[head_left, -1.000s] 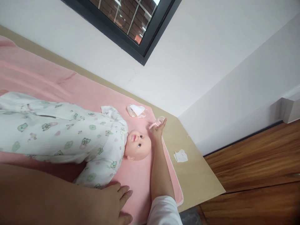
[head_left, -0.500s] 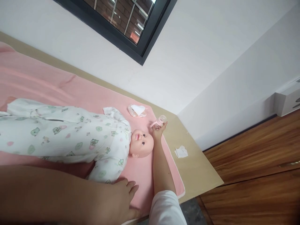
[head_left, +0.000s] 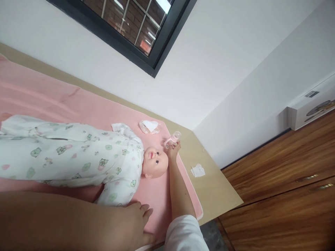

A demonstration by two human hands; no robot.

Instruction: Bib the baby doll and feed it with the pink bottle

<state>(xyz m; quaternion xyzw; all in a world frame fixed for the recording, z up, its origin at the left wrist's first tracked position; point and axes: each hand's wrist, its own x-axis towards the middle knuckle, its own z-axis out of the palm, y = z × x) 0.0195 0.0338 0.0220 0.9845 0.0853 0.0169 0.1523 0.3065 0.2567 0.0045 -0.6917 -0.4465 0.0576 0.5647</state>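
A baby doll (head_left: 156, 163) in a white printed sleepsuit (head_left: 78, 153) lies on its back on a pink mat (head_left: 157, 195). Beyond its head is a small clear baby bottle (head_left: 172, 138) with pink parts. My right hand (head_left: 173, 149) reaches past the doll's head, its fingers curled round the near side of the bottle; their exact contact is hard to see. My left hand (head_left: 140, 219) rests on the mat by the doll's sleeve, fingers loosely apart and holding nothing.
A clear packet with a white piece (head_left: 150, 126) lies on the mat near the wall. A crumpled white tissue (head_left: 198, 170) is on the wooden tabletop (head_left: 217, 190). A dark-framed window (head_left: 154, 62) is above, wooden cabinets (head_left: 282, 195) to the right.
The view has shifted slightly, so everything sits a little lower and further left. My right fingers have drawn in closer at the bottle. My left hand stays put.
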